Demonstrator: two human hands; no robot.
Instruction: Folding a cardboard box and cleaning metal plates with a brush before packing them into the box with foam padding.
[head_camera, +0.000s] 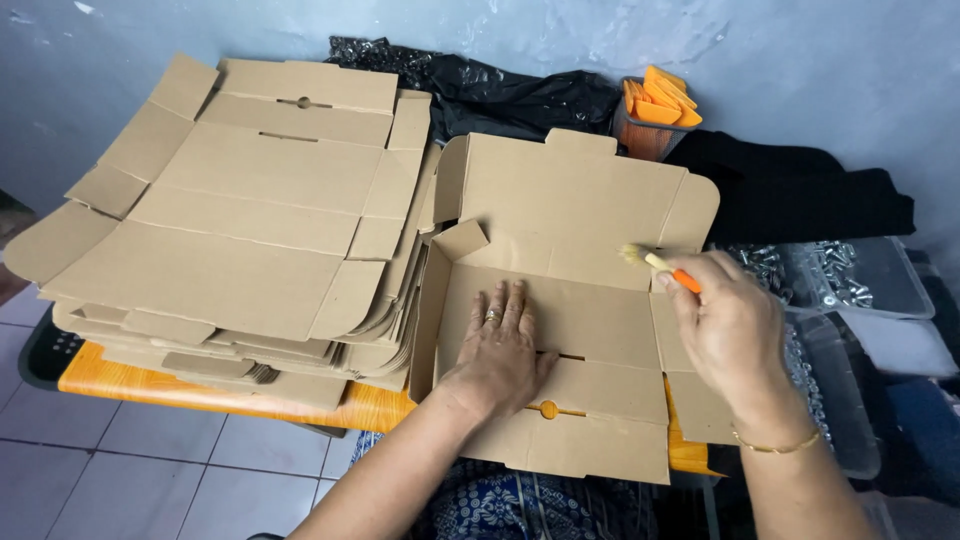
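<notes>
A flat cardboard box blank (570, 330) lies open on the orange table (200, 395), just right of a tall stack of unfolded blanks (250, 230) and partly overhanging the near edge. The cardboard looks light and stiff across its panels but bends readily at the scored creases, so it is best held by pressing on a broad panel or gripping a flap near a fold. The left hand (500, 350) rests palm down on the middle panel, fingers (505, 305) straight and slightly spread, pinning the blank flat; the forearm comes in from the lower left. The right hand (725, 320) hovers over the right side flap, fingers curled and clamped on a small brush (660, 265) with an orange handle, its pale bristles touching the cardboard near the fold of the back panel. Behind are a black plastic bag (520, 90), a cup of orange pieces (655, 110) and clear trays of screws (840, 275).
</notes>
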